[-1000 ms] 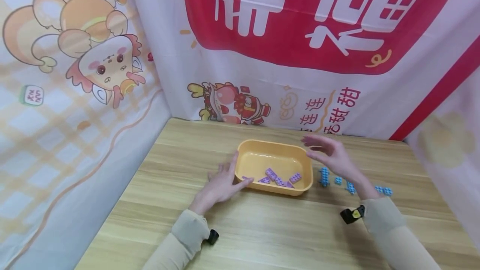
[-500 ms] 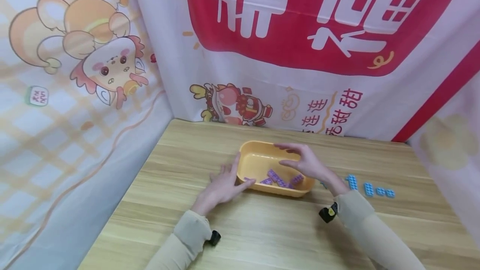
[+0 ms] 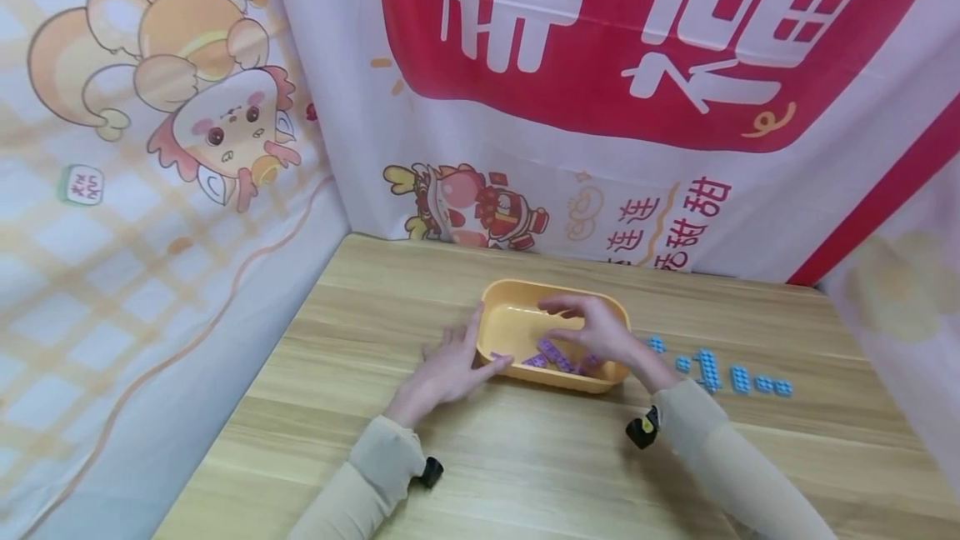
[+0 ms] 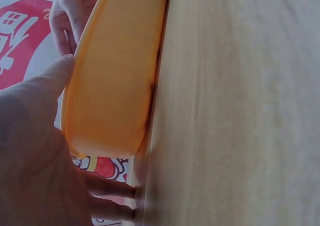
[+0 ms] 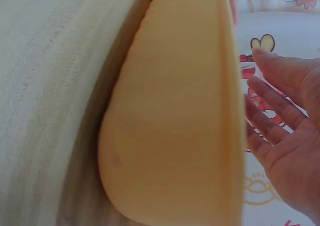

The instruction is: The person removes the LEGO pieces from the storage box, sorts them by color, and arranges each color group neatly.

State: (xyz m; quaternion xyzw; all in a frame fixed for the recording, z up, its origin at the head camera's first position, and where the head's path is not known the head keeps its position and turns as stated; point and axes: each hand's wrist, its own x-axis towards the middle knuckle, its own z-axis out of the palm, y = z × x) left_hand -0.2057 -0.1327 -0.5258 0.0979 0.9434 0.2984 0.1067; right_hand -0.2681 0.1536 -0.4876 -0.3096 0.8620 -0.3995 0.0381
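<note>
A yellow plastic bin [image 3: 495, 294] sits on the wooden table, with several purple toy bricks [image 3: 553, 352] lying along its near side. My left hand [image 3: 442, 373] spans the bin's near left corner, thumb at the rim and fingers along the left end. From the left wrist, that thumb [image 4: 62, 70] touches the rim and two fingers reach straight down to the tabletop. My right hand [image 3: 596, 332] hovers within the bin's outline, above the bricks, fingers slightly bent and parted with nothing visible between them. It partly covers the bricks at the right.
Several blue toy bricks [image 3: 740, 379] lie in a loose row right of the bin on the wooden table [image 3: 510, 457]. A printed cloth [image 3: 360, 107] hangs behind the table, and another cloth [image 3: 172, 290] stands along the left.
My right hand has moved left from beyond the bin's right rim to over its inside and lowered toward the purple bricks. My left hand stays at the bin's corner.
</note>
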